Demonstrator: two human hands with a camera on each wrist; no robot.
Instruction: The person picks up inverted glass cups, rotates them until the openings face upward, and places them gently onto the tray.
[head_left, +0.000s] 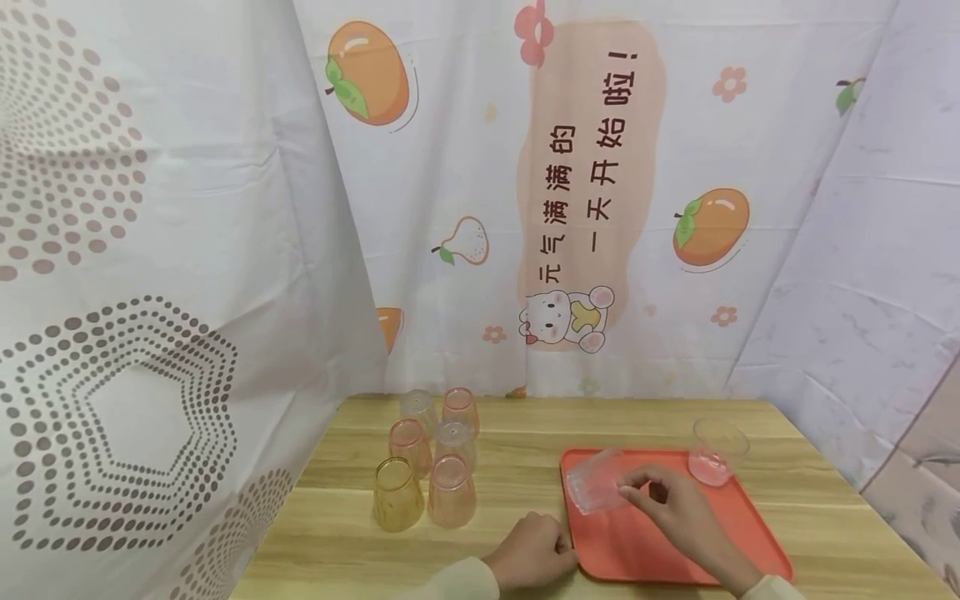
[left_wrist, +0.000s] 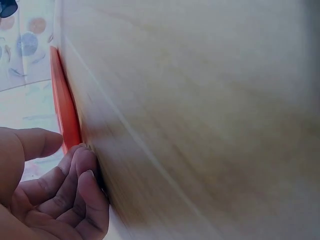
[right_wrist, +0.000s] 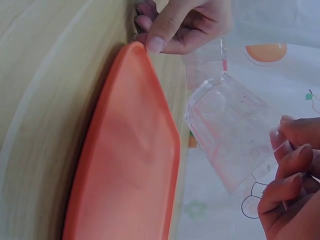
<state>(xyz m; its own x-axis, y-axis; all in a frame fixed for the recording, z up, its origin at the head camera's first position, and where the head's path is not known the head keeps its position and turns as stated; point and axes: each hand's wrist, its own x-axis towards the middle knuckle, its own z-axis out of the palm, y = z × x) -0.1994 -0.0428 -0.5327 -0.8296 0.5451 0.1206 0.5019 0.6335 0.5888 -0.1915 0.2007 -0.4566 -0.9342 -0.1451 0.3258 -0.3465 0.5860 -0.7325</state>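
Toward the lower right of the head view, the right hand (head_left: 671, 504) pinches a tilted clear cup (head_left: 591, 490) above the red tray (head_left: 645, 542); the left hand (head_left: 531, 550), fingers curled, grips its lower-left corner. Another cup (head_left: 708, 467) is on the tray, six cups (head_left: 412, 454) stand lower centre; the work seems unfinished. Printed cloths (head_left: 450, 150) surround the wooden table (head_left: 517, 433).

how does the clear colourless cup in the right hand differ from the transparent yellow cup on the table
The clear colourless cup has no tint; the transparent yellow cup is tinted yellow. The colourless cup is tilted, pinched by the right hand; the yellow cup stands narrow end up on the wood-grain table. Both are transparent.
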